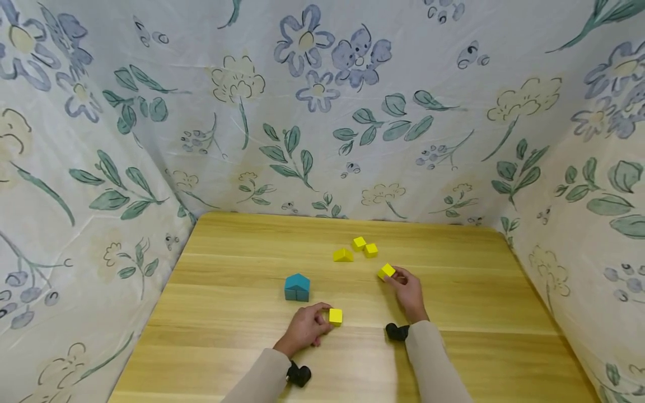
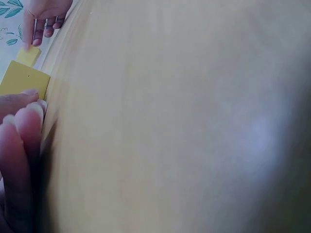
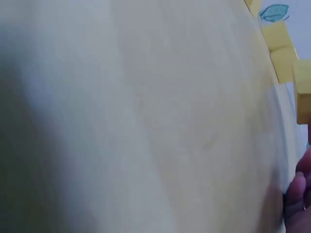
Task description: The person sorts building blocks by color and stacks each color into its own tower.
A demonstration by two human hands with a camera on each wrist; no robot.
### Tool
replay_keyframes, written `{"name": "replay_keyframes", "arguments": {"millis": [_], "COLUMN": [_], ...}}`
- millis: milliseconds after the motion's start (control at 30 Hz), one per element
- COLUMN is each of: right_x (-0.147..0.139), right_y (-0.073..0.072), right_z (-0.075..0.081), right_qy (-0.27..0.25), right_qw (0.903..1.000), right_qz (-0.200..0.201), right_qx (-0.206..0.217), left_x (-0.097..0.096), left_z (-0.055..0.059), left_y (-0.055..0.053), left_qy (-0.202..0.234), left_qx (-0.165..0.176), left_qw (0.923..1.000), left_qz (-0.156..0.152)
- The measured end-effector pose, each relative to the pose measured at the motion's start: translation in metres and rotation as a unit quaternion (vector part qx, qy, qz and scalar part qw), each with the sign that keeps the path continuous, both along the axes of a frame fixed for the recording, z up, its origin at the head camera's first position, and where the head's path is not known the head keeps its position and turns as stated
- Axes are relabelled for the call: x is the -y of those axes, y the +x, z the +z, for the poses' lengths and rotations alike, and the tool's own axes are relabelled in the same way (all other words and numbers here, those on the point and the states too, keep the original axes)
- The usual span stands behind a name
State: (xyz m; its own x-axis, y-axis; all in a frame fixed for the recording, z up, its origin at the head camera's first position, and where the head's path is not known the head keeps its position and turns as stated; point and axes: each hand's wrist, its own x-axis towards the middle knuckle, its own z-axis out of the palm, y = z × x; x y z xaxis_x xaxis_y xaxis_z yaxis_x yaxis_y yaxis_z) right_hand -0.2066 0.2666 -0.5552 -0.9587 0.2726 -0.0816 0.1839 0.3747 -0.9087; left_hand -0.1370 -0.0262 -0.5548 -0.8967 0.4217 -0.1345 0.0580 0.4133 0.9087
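Observation:
Near the middle front of the table, my left hand (image 1: 306, 326) pinches a yellow cube (image 1: 335, 317) between thumb and fingers. The left wrist view shows this cube (image 2: 22, 80) at its left edge, fingertips against its side. Farther to the right, my right hand (image 1: 409, 291) grips a second yellow cube (image 1: 386, 272) by its right side. That cube (image 3: 303, 87) appears at the right edge of the right wrist view, partly cut off. Left of centre, blue blocks (image 1: 297, 287) are put together, a triangular shape on top of smaller pieces, just beyond my left fingers.
Behind the hands lie a yellow triangular block (image 1: 343, 255) and two yellow cubes (image 1: 359, 243) close together. Floral cloth (image 1: 312, 140) walls the wooden table (image 1: 227, 336) at the back and both sides. Black wrist cameras (image 1: 397, 332) sit at both cuffs.

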Motion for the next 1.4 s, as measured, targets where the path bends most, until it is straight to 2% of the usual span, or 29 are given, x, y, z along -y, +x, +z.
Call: {"name": "replay_keyframes", "arguments": {"millis": [167,333,567,667,867,967,1200,1333,1400], "right_x": [0.011,0.025,0.042,0.047,0.055,0.060,0.070,0.070,0.069], "right_y": [0.014,0.030,0.052,0.058,0.068,0.073,0.085,0.086,0.085], "right_z": [0.006,0.012,0.011,0.009,0.009,0.017,0.047,0.046,0.038], "right_qy": [-0.005,0.006,-0.013,-0.011,-0.001,0.000,0.015,0.007,-0.001], "right_qw": [0.9980,0.9950,0.9890,0.9839,0.9689,0.9647,0.9583,0.9554,0.9545], "right_qz": [0.061,0.096,0.145,0.177,0.247,0.262,0.285,0.295,0.297], "right_qx": [0.015,0.025,0.029,0.022,-0.018,-0.023,-0.018,-0.019,-0.025], "left_x": [0.000,0.000,0.000,0.000,0.001,0.001,0.000,0.000,0.000], "left_z": [0.000,-0.001,-0.002,-0.002,-0.003,-0.003,-0.004,-0.005,-0.005], "left_y": [0.000,0.001,0.001,0.000,-0.001,-0.001,-0.001,-0.001,-0.001], "left_qy": [0.000,0.005,0.001,0.001,0.004,0.006,0.010,0.012,0.013], "left_qx": [-0.001,-0.004,0.000,-0.002,-0.004,-0.002,-0.003,-0.006,-0.007], "left_qw": [1.0000,1.0000,1.0000,1.0000,1.0000,1.0000,0.9999,0.9999,0.9999], "left_qz": [0.002,0.001,0.002,0.001,0.000,0.000,0.000,0.000,-0.001]}}
